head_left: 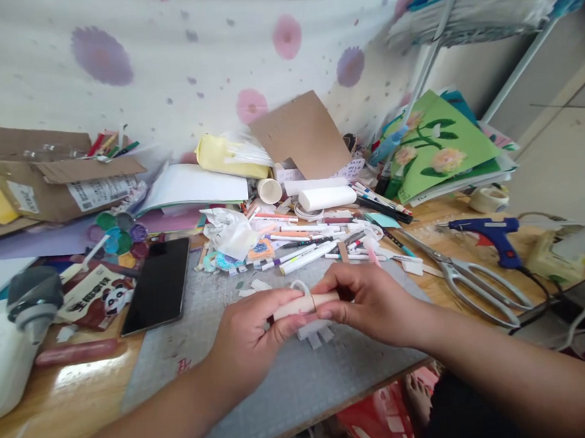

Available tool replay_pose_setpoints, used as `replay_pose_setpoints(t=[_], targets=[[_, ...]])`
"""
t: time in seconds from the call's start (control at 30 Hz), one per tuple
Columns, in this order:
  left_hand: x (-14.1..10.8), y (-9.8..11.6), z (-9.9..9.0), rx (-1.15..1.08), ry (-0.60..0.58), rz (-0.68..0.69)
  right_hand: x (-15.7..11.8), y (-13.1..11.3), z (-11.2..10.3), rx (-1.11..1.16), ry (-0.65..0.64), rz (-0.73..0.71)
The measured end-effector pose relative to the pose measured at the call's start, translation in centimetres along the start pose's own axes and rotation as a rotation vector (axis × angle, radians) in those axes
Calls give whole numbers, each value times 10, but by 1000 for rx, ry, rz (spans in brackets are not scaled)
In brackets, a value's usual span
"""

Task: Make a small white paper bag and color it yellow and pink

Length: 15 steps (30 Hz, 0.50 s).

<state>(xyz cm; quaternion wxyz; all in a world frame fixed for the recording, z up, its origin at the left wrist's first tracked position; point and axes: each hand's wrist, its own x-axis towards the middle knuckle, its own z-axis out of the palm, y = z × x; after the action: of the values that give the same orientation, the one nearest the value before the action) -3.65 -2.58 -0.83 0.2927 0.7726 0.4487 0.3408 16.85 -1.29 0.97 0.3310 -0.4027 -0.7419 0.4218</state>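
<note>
Both hands meet over the grey cutting mat (226, 410), holding a pale cardboard-like tube (298, 305) with a thin brown band round its middle and a small white loop on top. My left hand (250, 329) grips the tube's left end between thumb and fingers. At its right end, my right hand (358, 298) pinches it near the band. Below the tube hangs a white piece with cut strips (317, 336); whether it is attached I cannot tell. White paper scraps (257, 287) lie just behind my left hand.
Markers and pens (308, 254) are heaped behind the hands. Large scissors (470, 280) and a blue hot glue gun (494, 231) lie to the right. On the left are a black phone (157, 285), a white bottle (6, 359) and a cardboard box (59, 182).
</note>
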Motion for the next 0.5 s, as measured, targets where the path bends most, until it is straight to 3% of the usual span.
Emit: replay_pose_setpoints(t=[0.13, 0.27, 0.37, 0.5], targets=[[2, -4, -1, -63, 101, -88, -1, 4, -12, -60, 52, -24], [5, -12, -7, -239, 244, -224, -7, 10, -37, 174, 194, 81], [6, -15, -3, -557, 136, -235, -12, 9, -41, 316, 132, 50], [3, -15, 6, -1046, 22, -275, -15, 7, -27, 475, 79, 27]])
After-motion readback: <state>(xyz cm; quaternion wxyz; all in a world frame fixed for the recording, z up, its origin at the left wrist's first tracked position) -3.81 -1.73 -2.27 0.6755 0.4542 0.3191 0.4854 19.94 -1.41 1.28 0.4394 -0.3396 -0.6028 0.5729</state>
